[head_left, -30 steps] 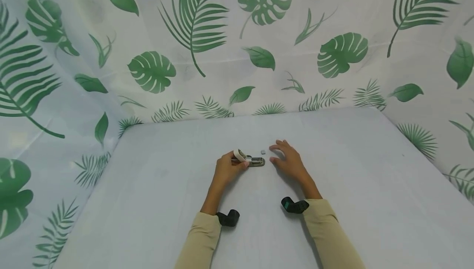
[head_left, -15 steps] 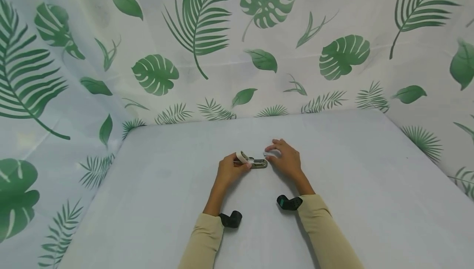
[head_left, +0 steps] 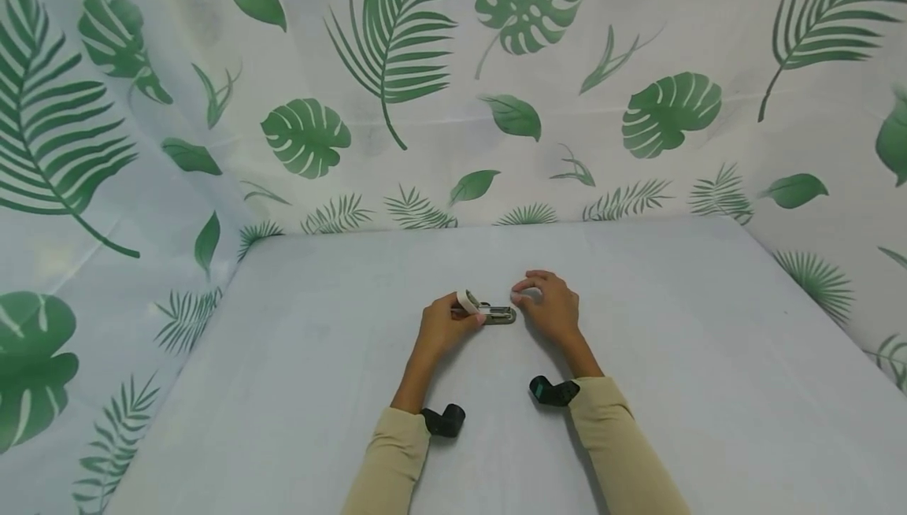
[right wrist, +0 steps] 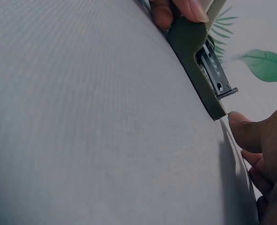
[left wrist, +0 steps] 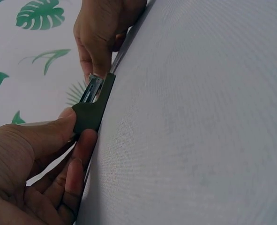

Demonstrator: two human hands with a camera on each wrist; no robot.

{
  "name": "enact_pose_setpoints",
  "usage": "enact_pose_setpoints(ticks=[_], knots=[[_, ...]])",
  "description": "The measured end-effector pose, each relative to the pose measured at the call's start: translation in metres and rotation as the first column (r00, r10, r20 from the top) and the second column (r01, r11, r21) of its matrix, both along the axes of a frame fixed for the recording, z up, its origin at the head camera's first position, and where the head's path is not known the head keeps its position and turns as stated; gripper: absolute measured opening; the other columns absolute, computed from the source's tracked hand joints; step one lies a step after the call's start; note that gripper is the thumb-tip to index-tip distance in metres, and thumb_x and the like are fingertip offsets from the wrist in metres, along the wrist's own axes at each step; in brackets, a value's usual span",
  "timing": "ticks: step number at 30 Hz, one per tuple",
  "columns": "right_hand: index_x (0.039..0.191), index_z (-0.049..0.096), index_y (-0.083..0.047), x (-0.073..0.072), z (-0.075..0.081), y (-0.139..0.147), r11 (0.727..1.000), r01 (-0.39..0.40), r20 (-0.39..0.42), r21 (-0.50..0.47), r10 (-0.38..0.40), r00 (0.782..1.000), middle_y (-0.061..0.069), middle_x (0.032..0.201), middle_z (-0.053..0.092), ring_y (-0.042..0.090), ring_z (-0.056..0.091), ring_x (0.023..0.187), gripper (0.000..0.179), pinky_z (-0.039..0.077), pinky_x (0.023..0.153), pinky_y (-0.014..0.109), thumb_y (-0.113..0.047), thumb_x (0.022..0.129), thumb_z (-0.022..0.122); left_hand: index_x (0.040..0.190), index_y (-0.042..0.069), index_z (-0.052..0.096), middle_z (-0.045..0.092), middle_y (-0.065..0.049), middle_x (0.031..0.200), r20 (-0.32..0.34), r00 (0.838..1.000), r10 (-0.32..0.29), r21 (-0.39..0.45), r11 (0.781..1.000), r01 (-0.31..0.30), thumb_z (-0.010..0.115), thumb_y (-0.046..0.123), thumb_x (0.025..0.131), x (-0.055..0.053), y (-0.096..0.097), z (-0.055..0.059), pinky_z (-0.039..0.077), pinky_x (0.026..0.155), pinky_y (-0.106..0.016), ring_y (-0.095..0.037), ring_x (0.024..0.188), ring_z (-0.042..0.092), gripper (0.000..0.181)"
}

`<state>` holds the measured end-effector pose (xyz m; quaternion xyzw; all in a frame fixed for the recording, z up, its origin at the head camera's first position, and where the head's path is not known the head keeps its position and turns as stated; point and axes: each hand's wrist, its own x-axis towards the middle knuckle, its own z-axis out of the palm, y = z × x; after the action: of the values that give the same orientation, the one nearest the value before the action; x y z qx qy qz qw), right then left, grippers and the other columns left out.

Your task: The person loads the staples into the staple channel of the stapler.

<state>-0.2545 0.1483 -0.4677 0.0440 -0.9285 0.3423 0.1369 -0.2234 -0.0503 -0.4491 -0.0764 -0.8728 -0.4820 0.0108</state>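
Note:
A stapler (head_left: 501,316) with a dark green base and a cream top lies on the table, its top swung up and its metal staple channel (right wrist: 215,70) exposed. My left hand (head_left: 441,331) grips its hinge end between thumb and fingers. Just beyond the stapler's front end, my right hand (head_left: 554,310) brings thumb and forefinger together around a small silver-grey strip of staples, now almost wholly hidden by the fingertips. In the right wrist view, the right thumb (right wrist: 243,131) is close by the base's front tip.
A white cloth covers the table (head_left: 298,365). Behind and at the sides hang white curtains (head_left: 425,121) printed with green leaves. Black wrist cameras (head_left: 445,420) sit by both beige sleeves.
The strip of staples lay on the table beside the stapler a second ago; my right hand came left and pinched it. My left hand keeps its grip on the stapler.

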Motion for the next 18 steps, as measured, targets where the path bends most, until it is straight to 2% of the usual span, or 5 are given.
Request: enact_pose_setpoints(ticks=[9, 14, 18], knots=[[0.099, 0.062, -0.016, 0.0021, 0.0002, 0.0061, 0.994, -0.004, 0.040, -0.106, 0.008, 0.999, 0.003, 0.100, 0.065, 0.024, 0.054, 0.107, 0.021, 0.022, 0.099, 0.050, -0.033, 0.086, 0.060, 0.097, 0.008, 0.064, 0.066, -0.004, 0.090, 0.005, 1.000, -0.004, -0.024, 1.000, 0.004, 0.072, 0.029, 0.076, -0.0001, -0.0009, -0.0001, 0.049, 0.071, -0.030, -0.015, 0.080, 0.062, 0.030], [0.098, 0.061, -0.017, 0.0028, 0.0014, 0.0069, 0.988, 0.006, 0.066, -0.156, 0.005, 0.998, 0.001, 0.093, 0.065, 0.020, 0.055, 0.100, 0.020, 0.031, 0.094, 0.046, -0.034, 0.086, 0.060, 0.097, 0.008, 0.064, 0.066, -0.004, 0.090, -0.001, 1.000, -0.001, -0.027, 1.000, 0.001, 0.072, 0.028, 0.076, 0.0004, -0.0012, -0.0009, 0.049, 0.071, -0.030, -0.015, 0.080, 0.062, 0.031], [0.101, 0.064, -0.017, 0.0032, 0.0041, 0.0068, 0.989, -0.006, 0.057, -0.149, 0.015, 0.998, 0.001, 0.093, 0.065, 0.021, 0.055, 0.102, 0.022, 0.034, 0.093, 0.046, -0.033, 0.085, 0.061, 0.097, 0.007, 0.064, 0.066, -0.005, 0.091, -0.006, 1.000, -0.005, -0.019, 1.000, 0.005, 0.073, 0.028, 0.076, 0.0003, -0.0007, 0.0012, 0.049, 0.072, -0.030, -0.016, 0.081, 0.062, 0.031]])
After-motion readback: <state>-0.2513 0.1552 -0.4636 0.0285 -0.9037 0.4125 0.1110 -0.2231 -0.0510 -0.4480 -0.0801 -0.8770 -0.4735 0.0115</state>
